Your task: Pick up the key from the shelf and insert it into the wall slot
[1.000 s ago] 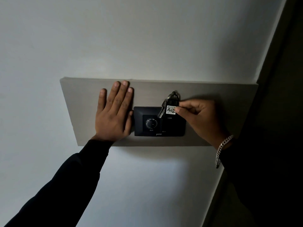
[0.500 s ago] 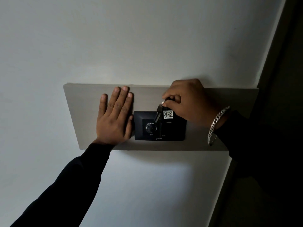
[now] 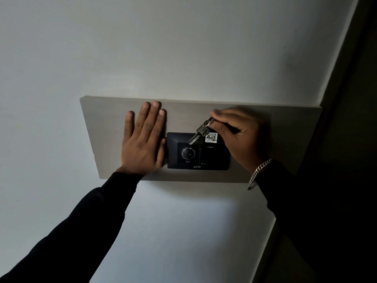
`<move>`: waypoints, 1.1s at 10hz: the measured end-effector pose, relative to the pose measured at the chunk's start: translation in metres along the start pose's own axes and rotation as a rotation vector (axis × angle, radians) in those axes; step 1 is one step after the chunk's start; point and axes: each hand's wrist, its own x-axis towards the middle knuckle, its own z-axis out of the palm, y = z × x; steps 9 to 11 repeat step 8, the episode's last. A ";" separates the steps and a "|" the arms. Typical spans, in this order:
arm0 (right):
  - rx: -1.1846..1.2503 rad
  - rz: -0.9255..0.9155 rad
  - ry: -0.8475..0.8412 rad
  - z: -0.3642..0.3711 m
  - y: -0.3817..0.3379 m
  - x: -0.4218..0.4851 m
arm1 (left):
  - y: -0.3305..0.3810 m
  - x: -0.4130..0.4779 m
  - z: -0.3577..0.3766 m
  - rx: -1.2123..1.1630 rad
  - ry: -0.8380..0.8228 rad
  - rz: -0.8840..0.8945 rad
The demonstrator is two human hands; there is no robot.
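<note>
Right hand (image 3: pixel 240 135) pinches the key ring, grip closed on it; the key (image 3: pixel 199 133) and its 402 tag (image 3: pixel 211 137) hang against the black wall unit (image 3: pixel 216 160). Left hand (image 3: pixel 143 144) lies flat, fingers spread, on the grey panel (image 3: pixel 102 129) beside the unit.

White-grey wall (image 3: pixel 183 48), plain, no pattern, bluish-pale patch at 6 o'clock. Panel (image 3: pixel 98 129) on it: beige-grey, faint horizontal wood-grain streaks. Switch plate (image 3: pixel 216 160) black, matte; round dial (image 3: pixel 188 153) black with fine ribbed lines; tiny white lettering along the plate's 6 o'clock edge, unreadable. Key (image 3: pixel 196 135) silver metal, shiny; key ring (image 3: pixel 208 121) silver. Tag (image 3: pixel 211 137) white with black handwritten "402". Bracelet (image 3: pixel 259 172) silver chain links. Left sleeve (image 3: pixel 81 231) plain black; right sleeve (image 3: pixel 306 211) plain black. Door frame (image 3: pixel 359 119) at 3 o'clock dark, near black.
</note>
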 end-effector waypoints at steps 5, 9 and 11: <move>0.034 -0.034 0.008 0.003 0.015 -0.009 | 0.001 -0.004 0.008 0.031 0.015 0.003; 0.140 0.103 0.123 -0.007 -0.007 -0.019 | 0.010 0.006 -0.017 -0.146 -0.095 -0.052; 0.140 0.103 0.123 -0.007 -0.007 -0.019 | 0.010 0.006 -0.017 -0.146 -0.095 -0.052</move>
